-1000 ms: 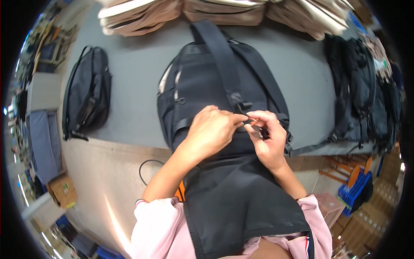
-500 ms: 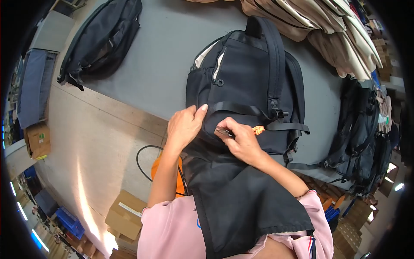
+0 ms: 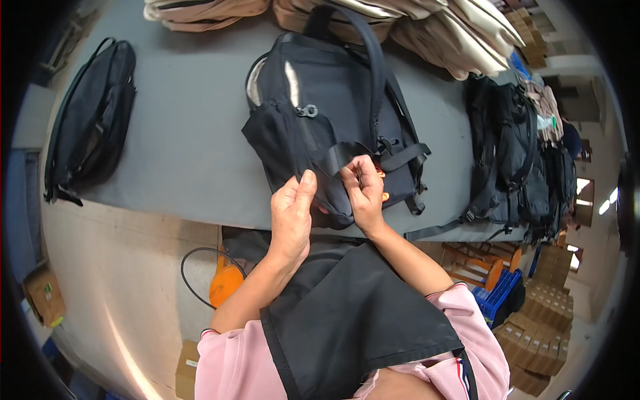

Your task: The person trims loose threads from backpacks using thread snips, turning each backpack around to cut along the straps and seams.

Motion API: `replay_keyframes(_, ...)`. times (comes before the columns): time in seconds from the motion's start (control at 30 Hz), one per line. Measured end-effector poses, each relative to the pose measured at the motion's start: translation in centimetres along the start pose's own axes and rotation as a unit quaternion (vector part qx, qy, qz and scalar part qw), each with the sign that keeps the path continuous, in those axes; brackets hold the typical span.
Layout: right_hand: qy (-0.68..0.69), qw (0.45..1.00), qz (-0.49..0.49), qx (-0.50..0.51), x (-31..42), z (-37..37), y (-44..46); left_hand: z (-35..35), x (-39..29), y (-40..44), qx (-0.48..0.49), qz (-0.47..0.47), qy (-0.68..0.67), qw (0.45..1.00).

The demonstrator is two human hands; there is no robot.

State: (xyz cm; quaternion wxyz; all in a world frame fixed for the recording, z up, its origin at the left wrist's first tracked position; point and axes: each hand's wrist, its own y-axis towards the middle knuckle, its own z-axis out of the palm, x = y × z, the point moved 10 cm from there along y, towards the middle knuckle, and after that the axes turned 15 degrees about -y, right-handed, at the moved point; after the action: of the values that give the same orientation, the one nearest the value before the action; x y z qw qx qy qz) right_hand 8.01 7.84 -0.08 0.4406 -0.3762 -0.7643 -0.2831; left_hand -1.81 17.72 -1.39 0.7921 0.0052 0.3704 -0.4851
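Note:
A black backpack (image 3: 333,100) lies on the grey table, its shoulder straps facing up and a zip at its left side partly open on a pale lining. My left hand (image 3: 291,213) is closed on the bag's lower left edge, with the thumb on top. Over the bottom of the bag, beside a black webbing strap (image 3: 341,157), is my right hand (image 3: 364,193), its fingers curled in. It holds what look like small thread snips, mostly hidden in the palm; orange bits (image 3: 385,197) show beside the hand.
Another black bag (image 3: 93,120) rests at the table's left end. Beige bags (image 3: 453,40) are piled along the far side, and several black backpacks (image 3: 510,153) stand at the right. An orange object (image 3: 227,287) with a black cable is below the near edge.
The backpack has been turned and tilted, its lower left side lifted toward me. My left hand now grips its edge, and my right hand has moved up beside the strap. The view has shifted right.

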Motion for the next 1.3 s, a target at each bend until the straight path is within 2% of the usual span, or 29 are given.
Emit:
replay_keyframes(0.1, -0.016, 0.999, 0.024, -0.016, -1.3, -1.6, 0.6, -0.4, 1.6, 0.8, -0.013, -0.022, -0.004, 1.0)
replay_keyframes(0.2, -0.051, 0.998, 0.001, -0.041, 0.4, -4.6, 0.1, 0.5, 2.1, 0.3, -0.027, -0.047, 0.002, 0.999)
replay_keyframes(0.23, -0.036, 0.999, 0.02, -0.034, 0.6, -5.4, -0.1, 0.9, 2.1, 0.0, -0.022, -0.053, 0.004, 0.998)
replay_keyframes(0.4, -0.095, 0.993, -0.05, 0.045, 5.3, -7.5, 0.3, 2.0, 3.1, -0.2, 0.008, -0.095, 0.035, 0.995)
replay_keyframes(0.5, -0.163, 0.978, -0.119, 0.056, 8.8, -6.7, 0.4, 2.9, 3.5, -0.4, 0.02, -0.107, 0.036, 0.993)
replay_keyframes(0.53, -0.186, 0.978, -0.085, 0.045, 8.5, -6.5, 0.2, 2.8, 3.8, -0.5, 0.027, -0.106, 0.039, 0.993)
replay_keyframes(0.67, -0.24, 0.969, -0.053, 0.019, 7.1, -6.7, -0.6, 2.7, 4.3, -0.5, 0.031, -0.115, 0.046, 0.992)
replay_keyframes(0.77, -0.208, 0.976, -0.066, 0.001, 6.6, -6.9, -1.3, 2.3, 4.7, -0.8, 0.025, -0.135, 0.054, 0.989)
replay_keyframes(0.83, -0.072, 0.997, 0.008, -0.024, 4.5, -7.9, -2.0, 1.8, 5.0, -0.8, 0.019, -0.148, 0.063, 0.987)
replay_keyframes(0.9, 0.055, 0.992, 0.092, -0.061, 3.1, -8.6, -2.8, 1.6, 5.0, -0.8, 0.016, -0.157, 0.069, 0.985)
replay_keyframes(0.97, -0.072, 0.993, 0.073, -0.059, 3.0, -9.4, -3.9, 1.7, 4.8, -0.8, 0.015, -0.164, 0.069, 0.984)
replay_keyframes(1.07, -0.252, 0.961, -0.086, -0.072, 6.9, -8.2, -4.2, 1.9, 4.7, -0.8, 0.016, -0.175, 0.08, 0.981)
replay_keyframes(1.1, -0.324, 0.939, -0.098, -0.061, 6.9, -7.7, -4.4, 1.8, 4.8, -0.7, 0.02, -0.177, 0.086, 0.98)
replay_keyframes(1.27, -0.391, 0.903, -0.158, -0.084, 5.8, -6.3, -5.0, 1.2, 5.8, -0.1, 0.06, -0.206, 0.104, 0.971)
replay_keyframes(1.3, -0.388, 0.902, -0.163, -0.091, 5.6, -6.3, -5.2, 1.3, 5.0, 0.1, 0.081, -0.174, 0.152, 0.97)
